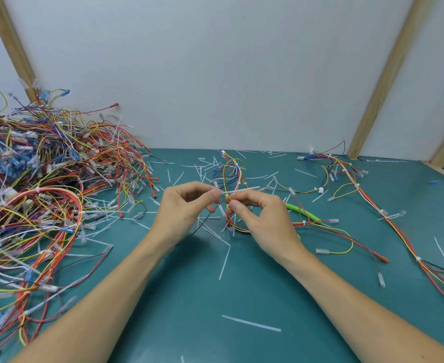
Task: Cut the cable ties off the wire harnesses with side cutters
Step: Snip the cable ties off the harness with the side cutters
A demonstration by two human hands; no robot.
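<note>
A thin wire harness (231, 169) of yellow, red, blue and black wires lies on the green mat at the centre. My left hand (186, 208) pinches a white cable tie (241, 190) at the harness between thumb and forefinger. My right hand (262, 218) pinches the yellow and red wires just right of the tie. The green-handled side cutters (303, 212) lie on the mat behind my right hand, mostly hidden by it. Neither hand holds the cutters.
A big tangled heap of harnesses (45, 184) fills the left side. Another long harness (372, 203) stretches along the right. Cut white tie strips (252, 323) litter the mat (189, 297). A white wall with wooden battens (383, 82) stands behind.
</note>
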